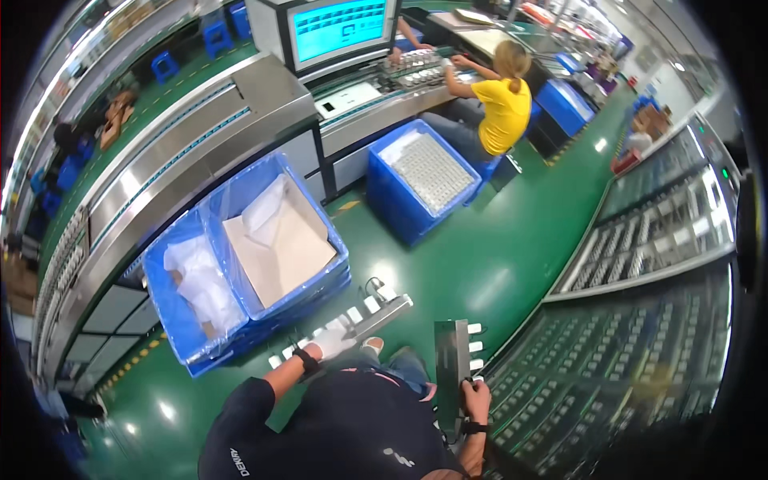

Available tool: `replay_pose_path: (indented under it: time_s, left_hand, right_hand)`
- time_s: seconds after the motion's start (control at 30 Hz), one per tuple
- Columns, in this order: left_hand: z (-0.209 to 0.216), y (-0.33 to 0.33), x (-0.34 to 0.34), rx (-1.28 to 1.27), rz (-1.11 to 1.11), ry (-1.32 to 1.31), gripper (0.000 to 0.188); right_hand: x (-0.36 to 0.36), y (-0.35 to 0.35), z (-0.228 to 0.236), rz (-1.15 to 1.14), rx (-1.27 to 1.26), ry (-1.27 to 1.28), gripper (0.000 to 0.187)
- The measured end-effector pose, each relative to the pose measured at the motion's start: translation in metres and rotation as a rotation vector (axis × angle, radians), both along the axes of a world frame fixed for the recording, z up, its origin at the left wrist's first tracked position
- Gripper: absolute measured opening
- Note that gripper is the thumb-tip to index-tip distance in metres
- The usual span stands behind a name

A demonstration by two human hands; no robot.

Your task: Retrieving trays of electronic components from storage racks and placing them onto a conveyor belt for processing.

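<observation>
My left hand [332, 344], in a white glove with a dark band at the wrist, grips a long metal bar [382, 318] lined with small white blocks. A thin dark cable loops near its far end. On the other side, my right hand [478, 398], also with a dark wristband, is closed at the edge of a second grey metal bar [452, 352]. White blocks [475, 346] stick out along that bar's right side. My body hides the near part of both bars.
Blue bins [340, 268] with cardboard and plastic stand left, beside a long metal conveyor [184, 148]. Ahead is a blue bin [388, 216] of white pieces; a person in yellow [504, 116] sits beyond. A rack with rows of white blocks [608, 368] borders my right.
</observation>
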State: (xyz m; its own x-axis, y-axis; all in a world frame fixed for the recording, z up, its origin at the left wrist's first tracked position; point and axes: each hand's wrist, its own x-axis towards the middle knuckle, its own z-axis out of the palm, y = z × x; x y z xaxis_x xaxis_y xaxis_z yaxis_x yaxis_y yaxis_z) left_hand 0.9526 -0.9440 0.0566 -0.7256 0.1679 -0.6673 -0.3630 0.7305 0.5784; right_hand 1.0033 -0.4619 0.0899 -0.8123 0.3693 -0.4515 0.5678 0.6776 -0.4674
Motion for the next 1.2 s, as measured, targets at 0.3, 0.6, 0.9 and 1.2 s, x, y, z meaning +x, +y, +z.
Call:
replay_pose_path:
  time_s: [0.3, 0.6, 0.9, 1.2]
  left_hand:
    - [0.16, 0.076, -0.117, -0.172, 0.261, 0.237, 0.036]
    - [0.324, 0.069, -0.199, -0.983, 0.99, 0.574, 0.023]
    - [0.341, -0.061, -0.242, -0.984, 1.341, 1.282, 0.025]
    - [0.331, -0.319, -0.348, -1.454, 0.956, 1.457, 0.023]
  right_hand:
    - [-0.303, 0.071, -0.038, 0.342, -0.096, -0.021, 0.042]
    - [-0.548, 0.031, -0.004, 0.753, -0.102, -0.003, 0.051]
    - [-0.714, -0.078, 0.027, 0.909, -0.187, 0.074, 0.05]
    - [-0.8, -0.24, 0.043, 0.874, -0.107, 0.024, 0.046]
